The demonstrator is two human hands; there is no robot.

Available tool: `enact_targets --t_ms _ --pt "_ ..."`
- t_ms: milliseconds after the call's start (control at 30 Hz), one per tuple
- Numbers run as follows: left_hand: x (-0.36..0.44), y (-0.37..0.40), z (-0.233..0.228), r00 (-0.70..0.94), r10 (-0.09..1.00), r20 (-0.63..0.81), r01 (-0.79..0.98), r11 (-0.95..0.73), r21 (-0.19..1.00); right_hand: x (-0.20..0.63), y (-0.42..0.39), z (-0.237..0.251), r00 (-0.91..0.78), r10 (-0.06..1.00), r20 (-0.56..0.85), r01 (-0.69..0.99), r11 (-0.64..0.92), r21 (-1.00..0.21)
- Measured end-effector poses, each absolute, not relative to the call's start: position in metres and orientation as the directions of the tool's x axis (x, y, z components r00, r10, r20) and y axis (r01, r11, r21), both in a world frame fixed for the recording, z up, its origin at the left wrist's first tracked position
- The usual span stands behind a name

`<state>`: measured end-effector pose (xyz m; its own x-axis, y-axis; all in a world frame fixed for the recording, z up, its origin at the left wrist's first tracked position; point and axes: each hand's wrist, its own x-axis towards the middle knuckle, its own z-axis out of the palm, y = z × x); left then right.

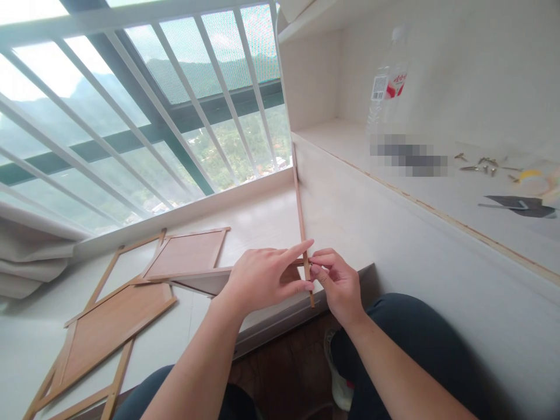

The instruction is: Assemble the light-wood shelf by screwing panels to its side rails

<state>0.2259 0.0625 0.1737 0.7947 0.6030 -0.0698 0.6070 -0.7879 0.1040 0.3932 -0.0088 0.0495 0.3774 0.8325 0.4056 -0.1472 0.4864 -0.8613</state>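
A thin upright wooden strip [300, 219] meets the end of a wooden-framed panel [210, 277] near the front edge of the white ledge. My left hand [266, 271] is closed around this joint, its index finger and thumb reaching past the strip. On the strip's right side my right hand [339, 283] pinches a small dark screw [311, 263] against the wood, its fingertips hiding most of it. Left of my hands lie another framed panel [188, 251] and a larger brown one [111, 318], resting on a wooden frame [105, 286].
A white shelf [429, 204] on the right carries a clear plastic bottle [387, 99], several loose screws [485, 166], a tape roll [531, 182] and a dark pointed tool [520, 205]. White window bars [223, 76] rise behind the ledge. A curtain [32, 251] hangs at left.
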Motion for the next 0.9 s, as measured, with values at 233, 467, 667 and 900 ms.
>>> enact_targets --t_ms 233,467,667,900 --pt "0.2257 0.0619 0.1736 0.775 0.625 -0.099 0.632 -0.772 0.075 0.3925 -0.0080 0.0477 0.377 0.841 0.388 -0.155 0.470 -0.869" --pt "0.2261 0.0623 0.1723 0.770 0.630 -0.095 0.636 -0.770 0.051 0.3921 -0.0087 0.0479 0.365 0.843 0.394 -0.160 0.474 -0.866" --pt "0.2224 0.0635 0.1689 0.778 0.623 -0.079 0.628 -0.776 0.060 0.3910 -0.0096 0.0499 0.374 0.849 0.372 -0.159 0.454 -0.877" --pt "0.2210 0.0625 0.1688 0.774 0.630 -0.069 0.633 -0.772 0.057 0.3926 -0.0084 0.0480 0.363 0.859 0.362 -0.209 0.454 -0.866"
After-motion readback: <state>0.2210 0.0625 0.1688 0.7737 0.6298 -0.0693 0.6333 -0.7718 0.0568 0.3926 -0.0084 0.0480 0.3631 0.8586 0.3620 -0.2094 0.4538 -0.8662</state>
